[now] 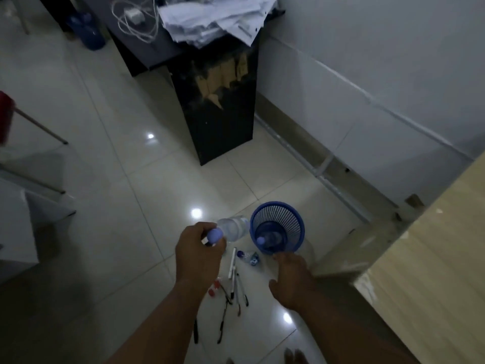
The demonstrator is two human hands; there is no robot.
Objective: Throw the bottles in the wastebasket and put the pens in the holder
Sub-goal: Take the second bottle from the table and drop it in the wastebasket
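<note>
Bottle (232,228) gripped at cap end in left hand (199,248), just left of wastebasket (277,228); right hand (291,277) loose, empty, near its front rim. Swing btl over the opening b4 letting go, 1 btl already inside

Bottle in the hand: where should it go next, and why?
Probably a short move right, over the basket, then let go. The left hand holds the bottle by its cap end, just beside the basket rim, not yet above the opening. One bottle already lies inside, with room left.
</note>
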